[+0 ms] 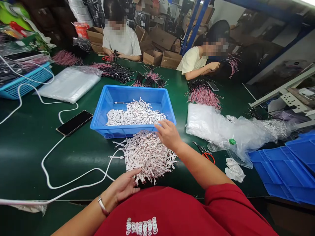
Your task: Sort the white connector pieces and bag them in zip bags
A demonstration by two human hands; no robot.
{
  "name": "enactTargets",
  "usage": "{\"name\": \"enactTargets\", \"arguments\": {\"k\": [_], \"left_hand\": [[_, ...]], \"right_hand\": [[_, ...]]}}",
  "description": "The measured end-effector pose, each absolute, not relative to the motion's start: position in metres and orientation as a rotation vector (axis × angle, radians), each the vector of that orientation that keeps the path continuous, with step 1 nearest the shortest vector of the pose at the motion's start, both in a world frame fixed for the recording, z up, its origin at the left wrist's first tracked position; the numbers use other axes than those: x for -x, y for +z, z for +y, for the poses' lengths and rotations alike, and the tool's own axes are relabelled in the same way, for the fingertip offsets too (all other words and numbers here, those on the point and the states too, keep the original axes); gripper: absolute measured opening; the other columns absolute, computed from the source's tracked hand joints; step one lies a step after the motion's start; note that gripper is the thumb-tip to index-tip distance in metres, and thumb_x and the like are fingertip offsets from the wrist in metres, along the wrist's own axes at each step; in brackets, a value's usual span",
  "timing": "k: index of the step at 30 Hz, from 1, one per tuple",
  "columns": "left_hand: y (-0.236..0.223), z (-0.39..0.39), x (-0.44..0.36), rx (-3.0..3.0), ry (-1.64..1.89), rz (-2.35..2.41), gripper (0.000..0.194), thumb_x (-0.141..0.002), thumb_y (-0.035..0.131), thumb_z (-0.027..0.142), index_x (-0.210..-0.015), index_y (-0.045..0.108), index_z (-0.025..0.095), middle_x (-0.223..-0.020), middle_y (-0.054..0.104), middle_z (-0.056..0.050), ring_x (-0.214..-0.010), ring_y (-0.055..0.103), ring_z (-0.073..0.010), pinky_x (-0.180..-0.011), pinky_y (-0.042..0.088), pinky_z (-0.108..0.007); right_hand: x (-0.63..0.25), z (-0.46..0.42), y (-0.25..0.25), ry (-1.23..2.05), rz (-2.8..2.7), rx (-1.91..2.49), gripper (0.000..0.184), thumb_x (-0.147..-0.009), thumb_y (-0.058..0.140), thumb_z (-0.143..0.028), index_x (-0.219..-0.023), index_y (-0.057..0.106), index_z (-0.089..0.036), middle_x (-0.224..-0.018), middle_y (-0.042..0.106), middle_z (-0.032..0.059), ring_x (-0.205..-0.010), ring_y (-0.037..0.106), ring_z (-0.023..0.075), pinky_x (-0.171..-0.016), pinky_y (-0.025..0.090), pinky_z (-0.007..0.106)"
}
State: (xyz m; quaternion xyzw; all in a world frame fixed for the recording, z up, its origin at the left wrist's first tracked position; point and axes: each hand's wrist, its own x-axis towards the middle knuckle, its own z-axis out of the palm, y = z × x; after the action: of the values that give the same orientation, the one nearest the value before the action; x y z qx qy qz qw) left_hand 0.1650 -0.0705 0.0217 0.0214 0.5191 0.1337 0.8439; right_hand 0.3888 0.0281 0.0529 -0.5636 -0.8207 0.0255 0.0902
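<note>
Wire leads (147,155) - thin pink wires ending in white tabs - lie in a loose heap on the green bench (29,157), right under and between the two hands. The left hand (121,188) sits at the heap's near edge, open with its fingers spread, and its fingertips (136,173) touch the leads. Nothing is clamped in it, and a silver bracelet (102,204) circles the wrist just behind it. The right hand (168,134) is open too, fingers apart and gently curved, over the heap's far edge and against the near rim of a blue crate (133,132); it closes on nothing that can be seen. Inside the crate, just past the right fingertips (159,123), lies a second heap of leads (135,114). Right of the right hand are red-handled scissors (206,156), and beyond them a bottle with a green cap (221,145) lies against a clear plastic bag (233,131). Left of the left hand, a white cable (56,183) loops along the bench, with a black phone (74,123) farther out. Well beyond the crate, one co-worker (120,41) and another co-worker (194,62) sit across the bench - both with their hands at work, near bundles of pink wires (203,96)
</note>
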Motion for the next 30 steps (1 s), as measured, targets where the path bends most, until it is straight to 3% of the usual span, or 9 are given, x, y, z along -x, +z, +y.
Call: {"name": "enactTargets", "arguments": {"k": [3,6,13,24,27,30], "left_hand": [[0.026,-0.072,-0.168,-0.044,0.327,1.114,0.01,-0.087,0.051,0.018,-0.084,0.06,0.016,-0.075,0.069,-0.006,-0.058,0.06,-0.0131,-0.061,0.047,-0.024],[0.026,-0.067,-0.178,-0.063,0.367,1.114,0.011,-0.087,0.049,0.015,-0.084,0.06,0.015,-0.074,0.07,-0.006,-0.059,0.062,-0.0131,-0.062,0.046,-0.024],[0.018,-0.052,-0.199,-0.137,0.405,1.048,0.013,-0.087,0.048,0.014,-0.09,0.06,0.014,-0.074,0.069,-0.006,-0.067,0.064,-0.0155,-0.068,0.046,-0.027],[0.005,-0.033,-0.216,-0.216,0.352,0.993,0.01,-0.081,0.057,0.019,-0.089,0.059,0.013,-0.078,0.067,-0.005,-0.071,0.061,-0.0119,-0.079,0.044,-0.026],[0.002,-0.033,-0.214,-0.259,0.312,1.028,0.025,-0.075,0.065,0.023,-0.098,0.057,0.015,-0.091,0.067,-0.007,-0.083,0.062,-0.0147,-0.088,0.043,-0.032],[0.0,-0.04,-0.202,-0.298,0.285,1.087,0.057,-0.065,0.075,0.024,-0.115,0.05,0.02,-0.123,0.059,-0.011,-0.113,0.055,-0.0244,-0.098,0.038,-0.041]], "right_hand": [[-0.404,0.06,0.045,0.069,-2.543,1.891,0.039,-0.091,0.049,-0.039,-0.121,0.058,-0.016,-0.118,0.062,0.0147,-0.111,0.054,0.0292,-0.093,0.041,0.04],[-0.411,0.076,0.035,0.111,-2.582,2.011,0.034,-0.092,0.046,-0.042,-0.105,0.064,-0.016,-0.098,0.068,0.0135,-0.092,0.062,0.0275,-0.08,0.044,0.036],[-0.416,0.074,0.033,0.046,-2.555,2.067,0.031,-0.094,0.044,-0.041,-0.101,0.062,-0.018,-0.098,0.068,0.0123,-0.09,0.062,0.0254,-0.074,0.041,0.032],[-0.459,0.083,0.026,-0.07,-2.439,2.195,0.035,-0.093,0.044,-0.046,-0.095,0.062,-0.015,-0.091,0.067,0.0126,-0.084,0.061,0.024,-0.067,0.037,0.03],[-0.473,0.087,0.024,-0.015,-2.394,2.207,0.034,-0.092,0.048,-0.045,-0.093,0.063,-0.014,-0.09,0.067,0.0131,-0.084,0.061,0.0253,-0.069,0.04,0.032],[-0.483,0.087,0.021,0.013,-2.356,2.049,0.035,-0.087,0.056,-0.045,-0.098,0.064,-0.012,-0.095,0.067,0.0146,-0.091,0.06,0.0277,-0.077,0.043,0.036]]}}
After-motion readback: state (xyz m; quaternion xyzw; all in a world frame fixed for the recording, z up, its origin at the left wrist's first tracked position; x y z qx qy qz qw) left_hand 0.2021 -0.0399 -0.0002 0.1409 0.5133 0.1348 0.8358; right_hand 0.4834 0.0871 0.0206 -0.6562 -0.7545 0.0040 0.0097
